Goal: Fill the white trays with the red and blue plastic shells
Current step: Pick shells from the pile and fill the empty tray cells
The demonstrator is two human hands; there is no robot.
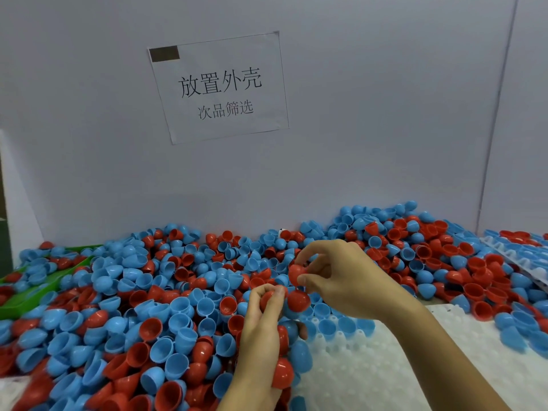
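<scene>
Red shell point(297, 274) pinched, R hand point(341, 277) | L hand point(264, 318) load part-hidden

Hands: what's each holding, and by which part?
Right hand pinches a red shell by its rim. Left hand grips several shells, with another red shell at its fingertips; the exact grip point is hidden.

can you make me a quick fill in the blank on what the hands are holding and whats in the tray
1. The right hand pinches a ____ shell.
2. The shells seated in the near white tray are all ____.
3. The left hand holds several shells, the one at its fingertips being ____.
4. The bin at far left is ____.

Missing words: red; blue; red; green
</scene>
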